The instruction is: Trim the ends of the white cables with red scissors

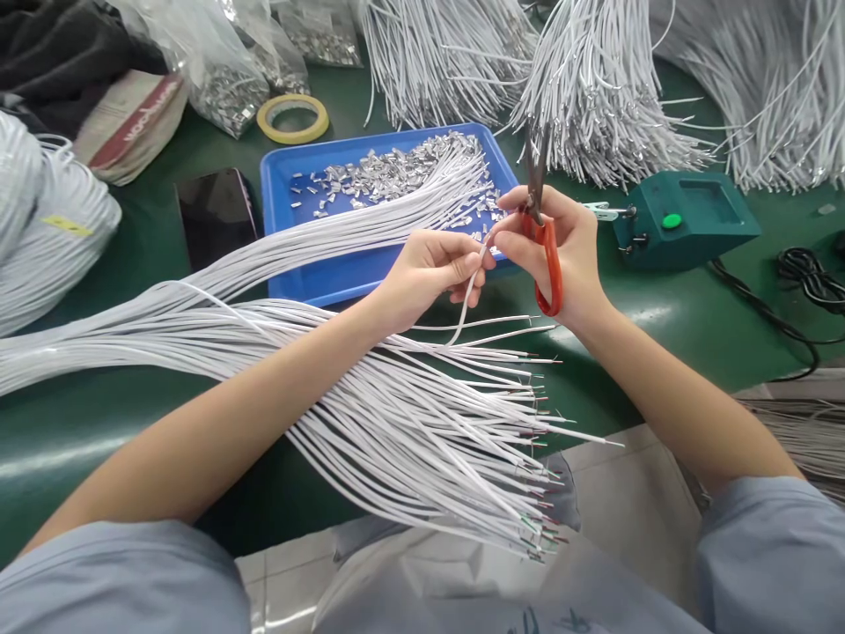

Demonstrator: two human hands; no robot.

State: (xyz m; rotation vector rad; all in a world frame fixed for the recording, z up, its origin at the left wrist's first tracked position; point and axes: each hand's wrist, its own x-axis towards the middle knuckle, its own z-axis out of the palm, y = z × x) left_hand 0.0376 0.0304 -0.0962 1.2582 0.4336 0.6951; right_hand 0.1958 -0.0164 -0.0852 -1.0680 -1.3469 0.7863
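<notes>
My left hand (pixel 439 269) pinches one white cable (pixel 467 299) close to its end, above the near right corner of a blue tray (pixel 317 286). Just right of it, my right hand (pixel 561 238) holds red-handled scissors (pixel 549 269), their dark blades pointing away from me. The right thumb and fingertips meet at the cable's tip, which is too small to make out. Small silver metal pieces (pixel 389 172) lie in the tray, with the ends of a white cable bundle (pixel 330 233) over them. Below my hands a second bundle (pixel 396 414) fans out, its tips showing thin coloured wires.
A green device (pixel 687 220) with a clip stands at the right. Behind the tray are yellow tape (pixel 292 118), plastic bags of metal pieces (pixel 231 88) and hanging cable bundles (pixel 594 97). A dark phone (pixel 216 216) and coiled cables (pixel 53 220) lie left.
</notes>
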